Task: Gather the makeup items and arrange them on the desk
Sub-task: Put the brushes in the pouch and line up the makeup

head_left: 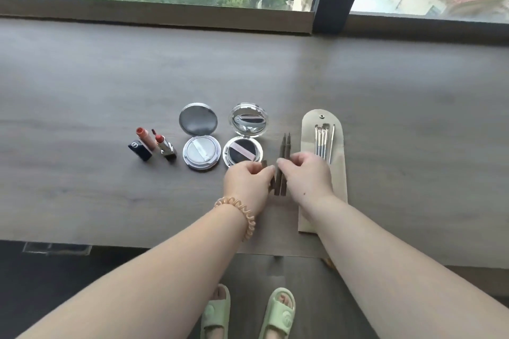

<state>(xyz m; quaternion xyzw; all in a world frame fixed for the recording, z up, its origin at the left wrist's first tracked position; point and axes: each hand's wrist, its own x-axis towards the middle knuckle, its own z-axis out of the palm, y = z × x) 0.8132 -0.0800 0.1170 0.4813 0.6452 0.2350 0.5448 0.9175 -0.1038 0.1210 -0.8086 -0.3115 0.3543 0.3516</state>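
The long grey-brown desk under both hands looks like matt wood-grain laminate. Beyond the left hand, two round open compacts, a silver one and a clear-rimmed one, show glossy plastic rims and mirror lids. The beige pouch under the right hand looks soft and matt, and its thin brushes have shiny metallic handles.
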